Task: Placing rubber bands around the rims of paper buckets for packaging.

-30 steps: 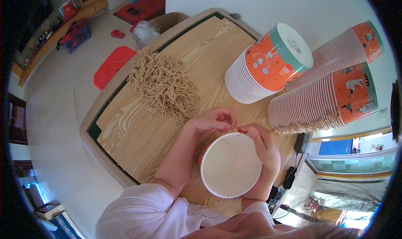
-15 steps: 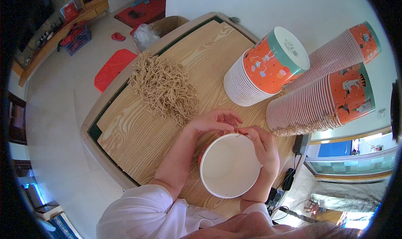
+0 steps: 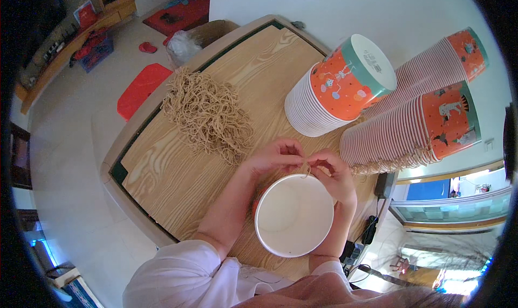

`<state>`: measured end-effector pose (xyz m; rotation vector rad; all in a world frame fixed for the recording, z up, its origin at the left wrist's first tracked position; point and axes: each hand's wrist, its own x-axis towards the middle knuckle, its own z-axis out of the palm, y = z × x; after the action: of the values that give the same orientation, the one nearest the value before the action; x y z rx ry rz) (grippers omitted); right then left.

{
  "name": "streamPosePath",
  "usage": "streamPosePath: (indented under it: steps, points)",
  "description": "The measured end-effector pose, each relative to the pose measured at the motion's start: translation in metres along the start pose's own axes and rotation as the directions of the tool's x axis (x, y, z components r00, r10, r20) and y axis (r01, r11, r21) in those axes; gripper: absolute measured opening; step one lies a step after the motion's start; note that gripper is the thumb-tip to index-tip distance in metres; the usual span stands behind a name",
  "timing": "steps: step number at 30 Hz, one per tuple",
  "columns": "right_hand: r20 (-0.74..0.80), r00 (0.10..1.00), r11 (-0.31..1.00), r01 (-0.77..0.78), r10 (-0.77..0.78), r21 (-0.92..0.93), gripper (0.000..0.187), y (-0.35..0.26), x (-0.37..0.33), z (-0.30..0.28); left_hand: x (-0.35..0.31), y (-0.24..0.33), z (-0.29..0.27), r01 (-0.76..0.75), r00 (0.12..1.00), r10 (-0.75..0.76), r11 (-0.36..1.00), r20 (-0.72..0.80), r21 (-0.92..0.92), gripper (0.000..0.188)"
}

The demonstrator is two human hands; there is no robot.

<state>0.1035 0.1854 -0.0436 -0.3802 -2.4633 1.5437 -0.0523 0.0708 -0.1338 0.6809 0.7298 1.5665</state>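
Observation:
A large paper bucket (image 3: 294, 216), white inside with an orange outer side, faces me with its mouth up near the table's front edge. Just beyond its far rim, my left hand (image 3: 278, 156) and my right hand (image 3: 333, 174) meet fingertip to fingertip. Between them is a short tan cord (image 3: 308, 169), pinched by both hands, with a loop hanging at the rim. Whether the cord is tied to the bucket cannot be made out. A tangled heap of tan cords (image 3: 208, 114) lies on the table beyond my left hand.
Nested orange and green buckets stand upside down in one stack (image 3: 340, 87); two more stacks, a front one (image 3: 388, 135) with cord loops along its side and a rear one (image 3: 431, 60), lean at the right. Black adapters (image 3: 369, 230) with cables sit past the wooden table's (image 3: 162, 184) right edge.
My fingers have risen slightly off the bucket's rim and come together, the cord now showing between them. The right hand has turned its fingertips toward the left one.

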Motion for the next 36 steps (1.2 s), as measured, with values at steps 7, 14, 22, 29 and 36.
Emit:
streamPosePath:
  steps: [7,14,22,29,36]
  points:
    - [0.043,0.996,0.993,0.079,-0.075,-0.084,0.026,0.010,0.008,0.004,0.004,-0.008,0.004,0.025,0.999,-0.024,0.999,0.033,-0.020,0.015]
    - [-0.057,0.981,0.972,0.172,-0.184,-0.162,0.022,0.007,0.010,0.004,0.002,0.000,0.009,0.024,1.000,-0.026,0.981,-0.010,-0.193,0.020]
    - [-0.042,0.985,0.971,0.156,-0.166,-0.183,0.019,0.005,0.009,0.005,0.004,-0.009,-0.005,0.017,0.992,-0.012,0.999,0.124,-0.038,0.018]
    - [-0.100,0.985,0.983,0.126,-0.140,-0.135,0.020,0.006,0.008,0.007,-0.002,-0.005,-0.008,0.035,0.996,-0.024,0.992,0.088,-0.117,0.021]
    - [-0.052,0.989,0.982,0.132,-0.140,-0.138,0.021,0.003,0.008,0.006,0.003,-0.012,-0.010,0.013,0.994,-0.019,0.998,0.105,0.064,0.019]
